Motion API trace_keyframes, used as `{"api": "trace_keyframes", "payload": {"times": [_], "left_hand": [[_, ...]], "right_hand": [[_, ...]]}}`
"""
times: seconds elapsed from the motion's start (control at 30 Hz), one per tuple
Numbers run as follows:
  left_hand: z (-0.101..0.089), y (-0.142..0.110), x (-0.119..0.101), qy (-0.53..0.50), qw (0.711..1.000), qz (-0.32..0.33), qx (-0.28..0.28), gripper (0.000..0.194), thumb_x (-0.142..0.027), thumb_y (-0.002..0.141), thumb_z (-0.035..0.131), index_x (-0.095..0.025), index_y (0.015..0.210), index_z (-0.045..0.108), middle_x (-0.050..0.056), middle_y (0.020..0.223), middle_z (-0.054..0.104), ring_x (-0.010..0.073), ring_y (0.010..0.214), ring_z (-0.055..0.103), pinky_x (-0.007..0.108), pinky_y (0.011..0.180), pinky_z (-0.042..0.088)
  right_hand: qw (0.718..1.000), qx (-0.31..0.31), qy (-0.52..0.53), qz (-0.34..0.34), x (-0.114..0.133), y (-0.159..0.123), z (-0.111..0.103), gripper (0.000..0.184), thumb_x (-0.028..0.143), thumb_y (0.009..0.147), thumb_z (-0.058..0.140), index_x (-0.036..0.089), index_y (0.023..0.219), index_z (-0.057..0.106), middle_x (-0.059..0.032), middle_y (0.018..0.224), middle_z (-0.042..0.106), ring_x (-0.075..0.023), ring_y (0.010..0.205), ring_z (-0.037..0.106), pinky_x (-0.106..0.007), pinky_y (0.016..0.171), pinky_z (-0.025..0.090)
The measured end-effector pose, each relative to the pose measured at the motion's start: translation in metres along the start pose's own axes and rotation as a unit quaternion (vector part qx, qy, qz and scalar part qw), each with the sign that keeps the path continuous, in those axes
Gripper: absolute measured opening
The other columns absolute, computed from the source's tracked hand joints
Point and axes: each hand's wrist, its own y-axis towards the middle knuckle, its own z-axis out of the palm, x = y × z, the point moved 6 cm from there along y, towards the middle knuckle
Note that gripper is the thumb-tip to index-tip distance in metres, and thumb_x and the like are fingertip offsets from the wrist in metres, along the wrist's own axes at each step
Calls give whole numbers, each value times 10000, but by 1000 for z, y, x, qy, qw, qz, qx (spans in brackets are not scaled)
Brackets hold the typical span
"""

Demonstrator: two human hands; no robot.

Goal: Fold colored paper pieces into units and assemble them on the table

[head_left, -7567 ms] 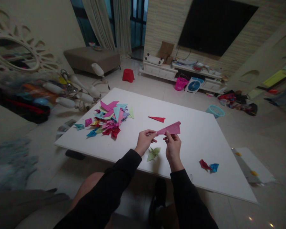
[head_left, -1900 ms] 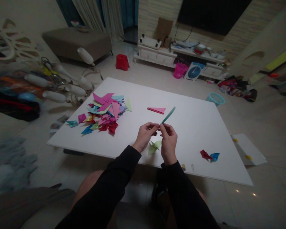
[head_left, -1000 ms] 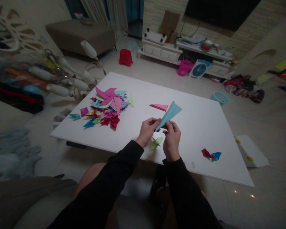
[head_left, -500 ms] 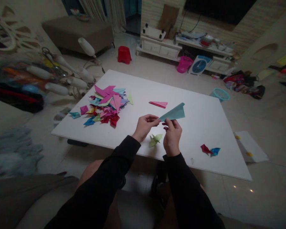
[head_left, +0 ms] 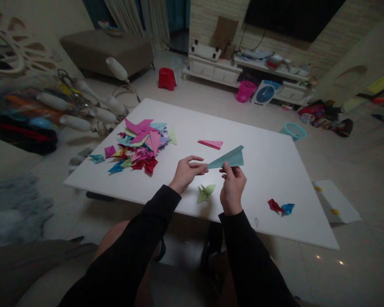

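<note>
A teal paper plane is held above the white table, its narrow nose pointing left. My right hand pinches its lower fold between thumb and fingers. At the nose, my left hand has its fingertips closed on the tip, with the index finger raised a little above. Just beyond the plane lies a pink folded paper plane. Between my hands, nearer the table edge, sits a light green folded paper piece with leaf-like points.
A pile of colourful folded paper pieces covers the left of the white table. Small red and blue foldings lie at the right front. Beyond the table are a red stool and a turquoise basket.
The teal plane has shifted slightly left and lower in view, together with both hands. My left hand's fingers have spread somewhat at the nose. The camera view has tilted up slightly.
</note>
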Motion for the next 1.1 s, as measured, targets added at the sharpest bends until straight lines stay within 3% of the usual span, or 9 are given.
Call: {"api": "trace_keyframes", "payload": {"times": [0.13, 0.23, 0.43, 0.67, 0.73, 0.8, 0.87, 1.0, 1.1], "left_hand": [[-14, 3, -7, -14, 997, 38, -58, 465, -195, 611, 864, -151, 1014, 637, 129, 1128, 728, 152, 704, 719, 288, 690, 551], [-21, 2, -7, -87, 987, 56, -119, 489, -158, 611, 841, -192, 1041, 610, 54, 1099, 714, 104, 756, 698, 242, 735, 520], [7, -4, 13, -139, 990, -25, -24, 334, -293, 651, 838, -170, 856, 604, 2, 807, 674, 122, 733, 659, 240, 692, 470], [14, -2, 10, -119, 991, 18, -51, 299, -281, 661, 782, -185, 850, 571, -18, 827, 624, 97, 700, 591, 230, 659, 439], [10, -7, 6, -67, 991, 57, -103, 295, -265, 676, 753, -197, 871, 542, -13, 867, 599, 113, 728, 588, 242, 660, 446], [2, -21, -7, 45, 966, 150, -208, 293, -183, 664, 719, -208, 872, 513, -6, 896, 563, 135, 774, 577, 256, 659, 453], [7, -39, -28, 214, 906, 267, -250, 283, -81, 646, 664, -211, 852, 522, 10, 915, 542, 168, 855, 563, 282, 694, 468], [53, -58, -48, 486, 786, 376, -68, 261, -7, 675, 596, -210, 839, 589, 48, 949, 574, 225, 981, 529, 361, 855, 470], [71, -59, -52, 538, 759, 368, 11, 226, -26, 703, 598, -207, 839, 585, 56, 920, 594, 231, 939, 540, 365, 839, 469]], "right_hand": [[1000, 14, -21, -8, 0, 1, 4, 316, 457, 742, 706, 153, 820, 662, -19, 745, 678, -145, 668, 600, -259, 617, 402], [999, 42, -19, 6, -3, -4, 13, 295, 427, 738, 710, 152, 839, 669, -25, 752, 688, -158, 673, 615, -266, 625, 418], [990, 137, -23, -12, 0, -13, 29, 224, 377, 746, 702, 159, 799, 689, -9, 727, 688, -158, 673, 601, -279, 668, 460], [989, 147, -33, -6, -2, -12, 32, 268, 413, 811, 606, 159, 858, 679, -45, 820, 720, -169, 694, 616, -295, 675, 495], [990, 137, -31, 10, -4, -9, 30, 264, 408, 807, 588, 157, 833, 666, -58, 807, 726, -168, 653, 618, -295, 645, 498], [990, 133, -31, 32, -6, -7, 26, 250, 397, 783, 590, 156, 789, 656, -65, 754, 723, -171, 611, 617, -294, 614, 496], [989, 137, -36, 42, -6, -5, 22, 236, 385, 759, 598, 156, 752, 657, -61, 698, 713, -177, 591, 618, -295, 604, 494], [986, 162, -33, 30, 2, -5, 12, 230, 369, 744, 591, 155, 735, 675, -36, 669, 694, -175, 600, 617, -282, 604, 487], [987, 152, -40, 29, 10, -4, 0, 211, 360, 743, 598, 163, 686, 649, -22, 637, 666, -169, 602, 603, -270, 590, 462]]}}
